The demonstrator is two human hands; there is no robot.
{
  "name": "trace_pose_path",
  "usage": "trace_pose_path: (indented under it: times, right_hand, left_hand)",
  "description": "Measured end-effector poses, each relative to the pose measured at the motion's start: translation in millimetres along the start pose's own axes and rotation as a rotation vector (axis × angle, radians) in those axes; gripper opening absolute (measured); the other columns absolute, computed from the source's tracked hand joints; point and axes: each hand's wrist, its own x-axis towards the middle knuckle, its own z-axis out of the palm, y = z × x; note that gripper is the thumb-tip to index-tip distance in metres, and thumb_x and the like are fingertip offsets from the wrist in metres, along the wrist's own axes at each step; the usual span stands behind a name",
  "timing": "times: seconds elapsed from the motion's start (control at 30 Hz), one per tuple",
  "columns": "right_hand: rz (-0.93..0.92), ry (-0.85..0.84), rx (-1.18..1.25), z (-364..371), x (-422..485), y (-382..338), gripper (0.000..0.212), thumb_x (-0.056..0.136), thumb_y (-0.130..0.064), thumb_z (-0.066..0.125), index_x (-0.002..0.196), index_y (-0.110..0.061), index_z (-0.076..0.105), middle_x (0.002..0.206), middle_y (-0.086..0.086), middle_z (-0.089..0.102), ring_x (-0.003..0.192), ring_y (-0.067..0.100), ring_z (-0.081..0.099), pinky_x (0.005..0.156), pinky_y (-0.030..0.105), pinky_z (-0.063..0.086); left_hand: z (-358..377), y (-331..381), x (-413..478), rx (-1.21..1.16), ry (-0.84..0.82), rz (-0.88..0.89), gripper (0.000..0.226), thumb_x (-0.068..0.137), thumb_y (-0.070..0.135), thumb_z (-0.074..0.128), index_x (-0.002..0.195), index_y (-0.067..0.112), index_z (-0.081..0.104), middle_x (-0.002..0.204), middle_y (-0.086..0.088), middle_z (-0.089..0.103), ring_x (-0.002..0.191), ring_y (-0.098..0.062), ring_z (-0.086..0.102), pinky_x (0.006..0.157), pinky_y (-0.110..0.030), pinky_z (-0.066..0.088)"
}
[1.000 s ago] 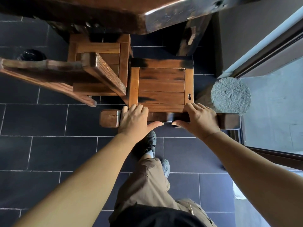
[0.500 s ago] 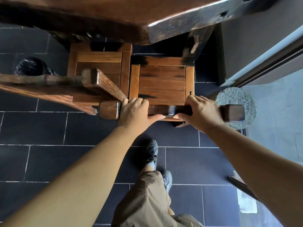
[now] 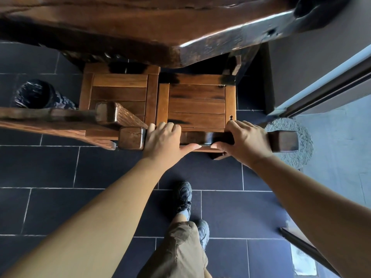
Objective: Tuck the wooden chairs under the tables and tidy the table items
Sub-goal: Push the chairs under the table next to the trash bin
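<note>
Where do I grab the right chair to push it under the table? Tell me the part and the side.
Grip the top rail of the chair from behind, the side away from the table. It is a thick level bar, easy to wrap, facing you squarely. Hold either side of its middle, as the left hand and right hand do, so the push likely goes straight.

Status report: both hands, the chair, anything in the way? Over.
Left hand and right hand grip the chair's top rail. Seat only just under the table edge. Neighbouring chair tight on left, table leg at far right corner.
</note>
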Motion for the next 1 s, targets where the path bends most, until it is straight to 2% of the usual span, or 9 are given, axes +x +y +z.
trace_pose_path:
  times: [0.17, 0.37, 0.43, 0.63, 0.73, 0.9, 1.0]
  right_hand:
    - [0.013, -0.013, 0.018, 1.8, 9.4, 5.0, 0.062, 0.072, -0.077, 0.056, 0.085, -0.016, 0.056, 0.078, 0.0, 0.066, 0.076, 0.027, 0.063, 0.057, 0.032, 0.041]
    - [0.017, -0.022, 0.007, 0.9, 24.4, 11.3, 0.068, 0.071, -0.082, 0.044, 0.088, -0.017, 0.057, 0.083, -0.001, 0.067, 0.079, 0.026, 0.064, 0.059, 0.031, 0.039]
    - [0.021, -0.032, 0.001, 0.3, 30.4, 13.6, 0.066, 0.071, -0.081, 0.046, 0.089, -0.018, 0.057, 0.085, -0.001, 0.067, 0.081, 0.026, 0.064, 0.061, 0.032, 0.041]
    - [0.053, -0.06, -0.011, -2.8, 47.6, 17.0, 0.055, 0.073, -0.07, 0.068, 0.09, -0.019, 0.058, 0.087, -0.003, 0.066, 0.084, 0.026, 0.064, 0.064, 0.031, 0.035]
    - [0.063, -0.076, -0.017, -4.3, 50.8, 16.3, 0.053, 0.073, -0.067, 0.071, 0.09, -0.019, 0.058, 0.088, -0.002, 0.066, 0.085, 0.026, 0.063, 0.065, 0.032, 0.035]
    - [0.066, -0.084, -0.017, -3.2, 51.1, 16.8, 0.055, 0.072, -0.07, 0.068, 0.09, -0.019, 0.058, 0.085, -0.003, 0.066, 0.083, 0.026, 0.064, 0.063, 0.033, 0.044]
    - [0.067, -0.087, -0.014, -3.1, 50.9, 16.6, 0.055, 0.072, -0.071, 0.069, 0.089, -0.019, 0.056, 0.085, -0.003, 0.066, 0.081, 0.025, 0.064, 0.062, 0.031, 0.041]
  left_hand:
    - [-1.1, -1.9, 9.9, 0.03, -0.001, 0.005, 0.084, 0.078, 0.086, 0.023, 0.089, 0.013, 0.063, 0.09, -0.004, 0.066, 0.088, -0.026, 0.058, 0.082, -0.043, 0.038]
    - [-3.2, -4.6, 24.5, 0.043, 0.003, 0.012, 0.081, 0.079, 0.085, 0.029, 0.09, 0.012, 0.063, 0.091, -0.005, 0.066, 0.088, -0.027, 0.058, 0.083, -0.044, 0.038]
    - [-4.5, -5.8, 30.9, 0.046, 0.004, 0.009, 0.082, 0.079, 0.085, 0.028, 0.09, 0.012, 0.063, 0.092, -0.005, 0.067, 0.089, -0.027, 0.058, 0.084, -0.044, 0.038]
    - [-7.8, -9.2, 49.7, 0.031, -0.03, -0.011, 0.083, 0.077, 0.087, 0.028, 0.095, 0.013, 0.063, 0.097, -0.004, 0.066, 0.095, -0.026, 0.057, 0.091, -0.045, 0.036]
    - [-6.6, -10.1, 52.4, 0.046, -0.026, -0.013, 0.083, 0.078, 0.087, 0.029, 0.096, 0.013, 0.064, 0.097, -0.004, 0.066, 0.094, -0.025, 0.057, 0.09, -0.044, 0.036]
    - [-5.3, -10.1, 51.8, 0.047, -0.031, -0.016, 0.083, 0.079, 0.086, 0.028, 0.095, 0.013, 0.064, 0.097, -0.003, 0.066, 0.094, -0.025, 0.058, 0.09, -0.044, 0.037]
    - [-6.5, -9.7, 51.3, 0.049, -0.032, -0.022, 0.081, 0.08, 0.086, 0.029, 0.096, 0.014, 0.063, 0.097, -0.004, 0.066, 0.094, -0.026, 0.057, 0.09, -0.044, 0.037]
